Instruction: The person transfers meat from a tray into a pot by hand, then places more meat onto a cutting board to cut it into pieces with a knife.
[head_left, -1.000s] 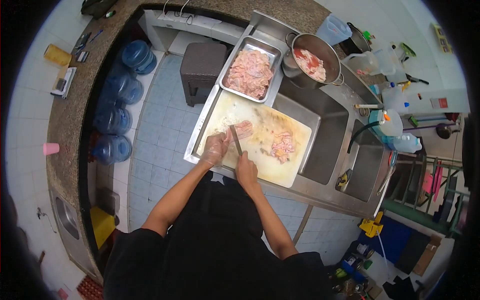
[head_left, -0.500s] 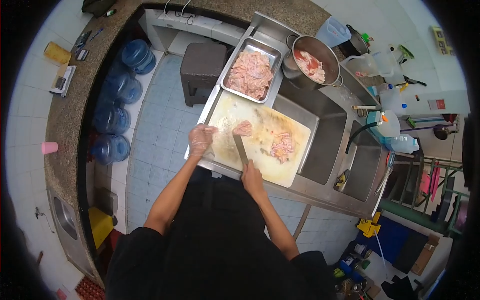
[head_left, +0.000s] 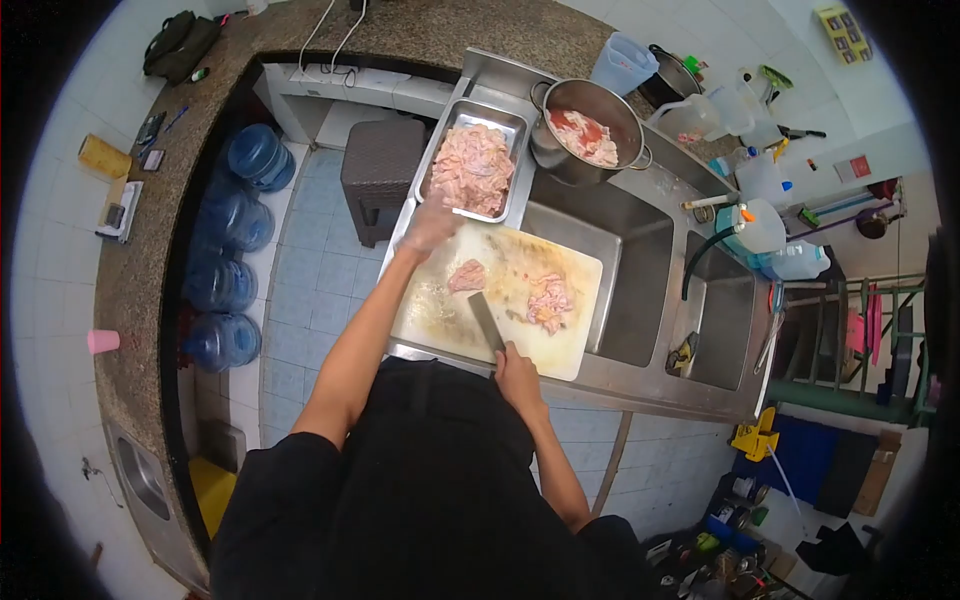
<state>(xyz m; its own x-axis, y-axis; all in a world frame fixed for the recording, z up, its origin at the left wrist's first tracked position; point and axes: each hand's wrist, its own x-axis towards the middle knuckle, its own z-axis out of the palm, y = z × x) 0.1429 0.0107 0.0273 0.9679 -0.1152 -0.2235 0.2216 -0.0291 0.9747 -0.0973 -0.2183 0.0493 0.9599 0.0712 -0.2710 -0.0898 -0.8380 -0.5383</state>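
Note:
My right hand (head_left: 517,374) is closed around the handle of a knife (head_left: 486,322), whose wide blade points away from me over the cutting board (head_left: 440,325). Just past the blade tip lies a small piece of raw meat (head_left: 466,276). A loose pile of meat scraps (head_left: 549,303) sits to its right on the same board. Smeared by motion, my gloved left hand (head_left: 430,230) is at the near left corner of a steel tray (head_left: 520,122); I cannot tell what its fingers hold. Raw meat pieces (head_left: 472,168) are heaped in that tray.
Right of the tray stands a large pot (head_left: 570,165) with meat in reddish liquid. A steel sink (head_left: 640,270) borders the board on the right. A dark stool (head_left: 382,175) is beyond the counter's left edge, with blue water jugs (head_left: 262,157) farther left.
My left hand has moved from the board's left edge forward to the tray. The knife has shifted slightly and stays in my right hand. The camera view has also moved.

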